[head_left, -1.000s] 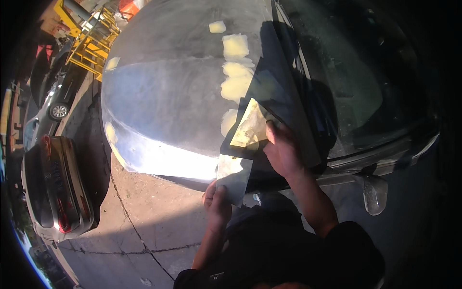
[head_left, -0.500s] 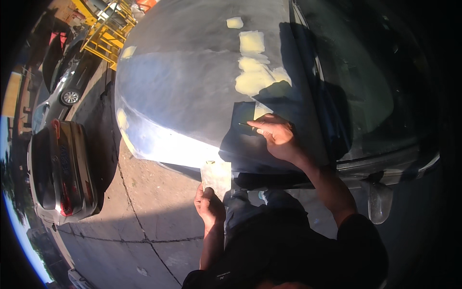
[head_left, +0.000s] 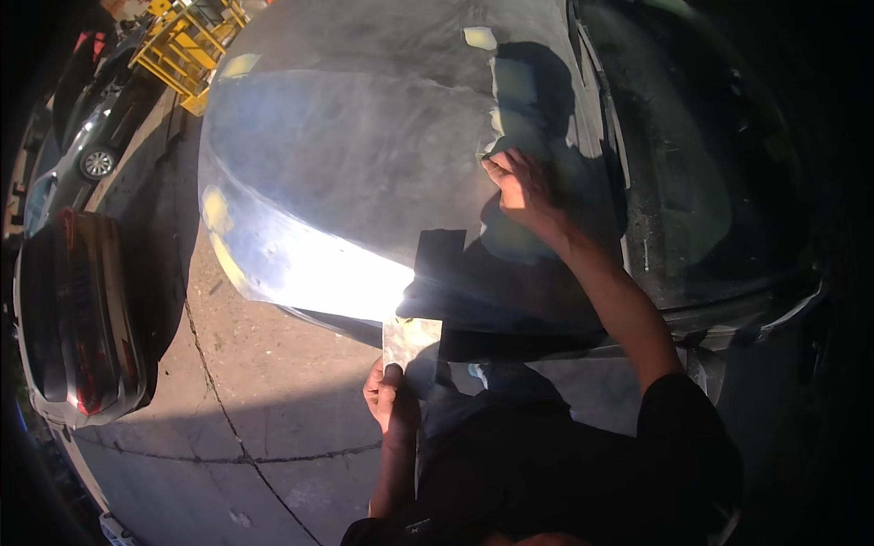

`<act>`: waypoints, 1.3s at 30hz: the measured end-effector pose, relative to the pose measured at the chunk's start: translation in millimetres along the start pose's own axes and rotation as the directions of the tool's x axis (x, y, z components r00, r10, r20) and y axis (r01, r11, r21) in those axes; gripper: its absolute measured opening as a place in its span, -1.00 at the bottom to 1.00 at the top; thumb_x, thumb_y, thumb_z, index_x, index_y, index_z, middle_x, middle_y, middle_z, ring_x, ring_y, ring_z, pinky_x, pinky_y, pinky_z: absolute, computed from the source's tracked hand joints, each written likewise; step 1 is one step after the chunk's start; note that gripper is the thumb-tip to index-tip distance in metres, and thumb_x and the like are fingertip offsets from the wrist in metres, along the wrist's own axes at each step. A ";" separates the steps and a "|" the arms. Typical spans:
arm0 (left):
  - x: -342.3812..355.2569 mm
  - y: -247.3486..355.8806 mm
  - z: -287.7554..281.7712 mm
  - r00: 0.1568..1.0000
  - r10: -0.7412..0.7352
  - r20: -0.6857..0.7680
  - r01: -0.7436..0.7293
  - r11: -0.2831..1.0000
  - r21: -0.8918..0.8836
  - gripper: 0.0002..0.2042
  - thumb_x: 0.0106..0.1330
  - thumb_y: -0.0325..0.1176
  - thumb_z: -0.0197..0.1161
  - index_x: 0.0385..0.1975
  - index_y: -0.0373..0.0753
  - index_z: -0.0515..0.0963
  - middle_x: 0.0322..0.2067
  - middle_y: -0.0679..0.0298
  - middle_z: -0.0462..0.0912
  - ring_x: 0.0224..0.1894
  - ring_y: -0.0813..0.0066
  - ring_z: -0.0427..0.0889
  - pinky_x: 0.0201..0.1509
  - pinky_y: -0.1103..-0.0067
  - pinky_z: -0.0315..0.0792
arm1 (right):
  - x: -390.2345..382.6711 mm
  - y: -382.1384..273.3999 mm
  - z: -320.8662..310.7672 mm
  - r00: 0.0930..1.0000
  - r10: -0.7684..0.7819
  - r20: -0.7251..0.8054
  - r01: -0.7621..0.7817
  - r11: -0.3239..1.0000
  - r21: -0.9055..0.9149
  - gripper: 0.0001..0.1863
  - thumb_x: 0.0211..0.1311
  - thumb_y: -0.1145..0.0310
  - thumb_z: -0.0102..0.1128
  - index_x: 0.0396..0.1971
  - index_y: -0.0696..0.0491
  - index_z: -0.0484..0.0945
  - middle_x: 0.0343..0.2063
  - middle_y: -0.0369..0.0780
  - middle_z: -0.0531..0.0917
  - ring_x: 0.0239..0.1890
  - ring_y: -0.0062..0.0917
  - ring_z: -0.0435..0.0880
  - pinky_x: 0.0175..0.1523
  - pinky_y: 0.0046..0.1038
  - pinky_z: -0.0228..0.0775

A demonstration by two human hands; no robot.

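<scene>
Nearest the body, the left hand [head_left: 390,399] is held low beside the car's front edge, its fingers curled shut around the lower edge of a small rectangular sheet [head_left: 411,340], greyish and catching the sun, which stands upright above the knuckles and just below the rim of the hood [head_left: 346,182]; the dark sleeves and torso of the person fill the lower middle of the view; beyond the sheet, the right hand [head_left: 521,187] reaches out at the end of a bare forearm and lies palm-down on the hood's right part, fingers loosely spread and bent at the tips, pressing on the dull grey surface rather than grasping anything that can be made out; the hand sits in the person's own shadow, near pale yellowish filler patches [head_left: 480,37] that run up the panel toward its far end; the hood itself is sanded and matt, with a bright glare along its near left edge; to its right the windscreen [head_left: 701,182] is dark and dusty; under the left hand lies cracked concrete ground [head_left: 273,409]; farther left a dark parked car [head_left: 77,309] stands well apart, another car [head_left: 91,155] behind it, and at the far top left a yellow metal frame [head_left: 187,41] stands.
</scene>
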State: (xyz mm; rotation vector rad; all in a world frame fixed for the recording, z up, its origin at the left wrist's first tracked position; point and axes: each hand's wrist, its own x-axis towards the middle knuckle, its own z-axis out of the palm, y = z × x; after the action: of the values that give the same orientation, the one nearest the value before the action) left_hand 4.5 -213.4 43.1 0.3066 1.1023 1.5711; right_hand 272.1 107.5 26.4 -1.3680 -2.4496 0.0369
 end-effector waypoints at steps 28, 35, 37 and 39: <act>-14.1 -6.0 85.5 0.955 -0.159 0.250 0.185 0.979 -0.081 -0.57 0.55 -0.29 0.15 0.31 -0.40 0.45 0.10 0.13 0.67 0.10 0.39 0.64 0.25 0.48 0.48 | -163.8 -116.7 -124.2 0.812 0.339 0.476 -0.342 -0.385 0.857 -0.74 0.45 0.35 0.17 0.02 0.13 0.63 -0.15 -0.29 0.68 -0.05 -0.66 0.59 0.15 -0.53 0.39; -45.8 -40.0 148.2 0.915 -0.254 0.314 0.247 0.967 0.061 -0.58 0.51 -0.21 0.20 0.20 -0.39 0.48 0.01 0.13 0.67 0.02 0.39 0.67 0.11 0.48 0.55 | -227.2 -81.7 -133.6 0.790 0.438 0.430 -0.155 -0.535 0.830 -0.73 0.48 0.31 0.14 0.05 0.12 0.58 -0.09 -0.29 0.67 -0.03 -0.60 0.61 0.17 -0.48 0.41; -48.3 -50.6 143.9 0.845 -0.391 0.364 0.393 0.917 0.073 -0.54 0.46 -0.13 0.25 0.15 -0.39 0.49 -0.02 0.13 0.67 -0.01 0.39 0.68 0.05 0.47 0.57 | -237.9 -65.6 -137.2 0.831 0.326 0.452 -0.044 -0.770 0.637 -0.61 0.53 0.25 0.07 0.20 0.15 0.52 -0.19 -0.30 0.63 -0.20 -0.64 0.59 -0.02 -0.53 0.45; -61.0 -57.9 155.1 0.742 -0.550 0.384 0.553 0.826 0.113 -0.50 0.41 -0.10 0.28 0.14 -0.40 0.50 -0.04 0.14 0.67 -0.05 0.39 0.68 0.01 0.47 0.58 | -252.4 -37.5 -119.5 0.948 0.134 0.288 -0.001 -0.905 0.425 -0.56 0.57 0.22 0.01 0.27 0.17 0.49 -0.24 -0.31 0.60 -0.30 -0.66 0.56 -0.15 -0.56 0.45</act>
State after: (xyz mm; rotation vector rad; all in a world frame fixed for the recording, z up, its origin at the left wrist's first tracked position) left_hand 170.1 -196.9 101.8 0.2499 0.7619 0.9198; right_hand 398.7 -139.1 76.6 -0.1875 -0.2181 2.0118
